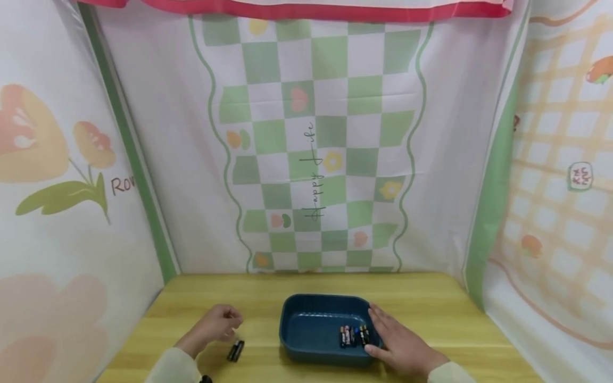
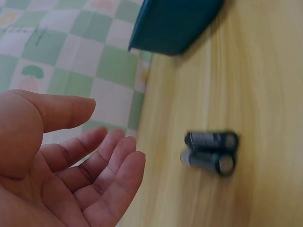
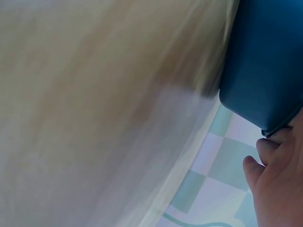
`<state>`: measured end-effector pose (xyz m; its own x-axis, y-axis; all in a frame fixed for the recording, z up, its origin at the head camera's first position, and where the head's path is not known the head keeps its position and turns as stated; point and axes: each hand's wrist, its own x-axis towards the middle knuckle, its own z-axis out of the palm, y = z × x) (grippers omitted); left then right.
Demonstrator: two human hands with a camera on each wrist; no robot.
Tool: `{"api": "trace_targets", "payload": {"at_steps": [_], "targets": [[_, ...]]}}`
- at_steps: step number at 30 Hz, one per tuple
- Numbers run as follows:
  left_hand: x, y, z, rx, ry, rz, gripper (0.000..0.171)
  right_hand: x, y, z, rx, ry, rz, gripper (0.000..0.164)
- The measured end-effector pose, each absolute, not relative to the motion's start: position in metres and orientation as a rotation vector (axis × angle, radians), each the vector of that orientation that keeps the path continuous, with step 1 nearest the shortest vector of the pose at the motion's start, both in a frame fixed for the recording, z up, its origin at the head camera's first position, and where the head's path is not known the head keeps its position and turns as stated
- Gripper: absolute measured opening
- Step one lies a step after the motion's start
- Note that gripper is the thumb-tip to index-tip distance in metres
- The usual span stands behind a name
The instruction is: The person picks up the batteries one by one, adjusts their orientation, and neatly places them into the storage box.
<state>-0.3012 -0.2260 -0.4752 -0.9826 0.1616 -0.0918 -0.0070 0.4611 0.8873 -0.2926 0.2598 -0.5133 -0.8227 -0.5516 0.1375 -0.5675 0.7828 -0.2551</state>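
Note:
My left hand (image 1: 217,323) hovers over the table left of the bin, holding nothing. In the left wrist view its palm and loosely bent fingers (image 2: 116,189) face the viewer, thumb apart. Two dark batteries (image 1: 235,351) lie side by side on the table just below that hand. A dark blue rectangular bin (image 1: 306,357) stands right of centre. Several batteries (image 1: 348,336) lie in a group at its right end. My right hand (image 1: 399,343) rests against the bin's right end, its fingers along the rim and its thumb toward the near corner.
The yellow wood-grain table (image 1: 258,303) reaches back to a hanging green-and-white checked cloth (image 1: 330,138). Printed cloth walls (image 1: 57,239) enclose it on both sides. A small black object (image 1: 206,379) shows by the left sleeve (image 1: 174,367).

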Motion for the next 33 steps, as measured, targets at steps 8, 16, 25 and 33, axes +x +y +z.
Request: {"api": "trace_targets", "payload": {"at_steps": [8,16,25,33], "targets": [[-0.292,-0.245,-0.479,0.054,2.583,1.494,0.018,-0.291,0.260,-0.514,0.911,-2.921,0.448,0.078],[-0.281,-0.261,-0.490,0.144,2.626,1.444,0.012,-0.293,0.260,-0.515,0.912,-2.933,0.490,0.077],[-0.275,-0.268,-0.502,-0.057,2.667,1.358,0.013,-0.292,0.258,-0.513,0.910,-2.909,0.452,0.079],[-0.277,-0.273,-0.513,-0.125,2.631,1.384,0.014,-0.290,0.257,-0.508,0.916,-2.948,0.485,0.077]]}}
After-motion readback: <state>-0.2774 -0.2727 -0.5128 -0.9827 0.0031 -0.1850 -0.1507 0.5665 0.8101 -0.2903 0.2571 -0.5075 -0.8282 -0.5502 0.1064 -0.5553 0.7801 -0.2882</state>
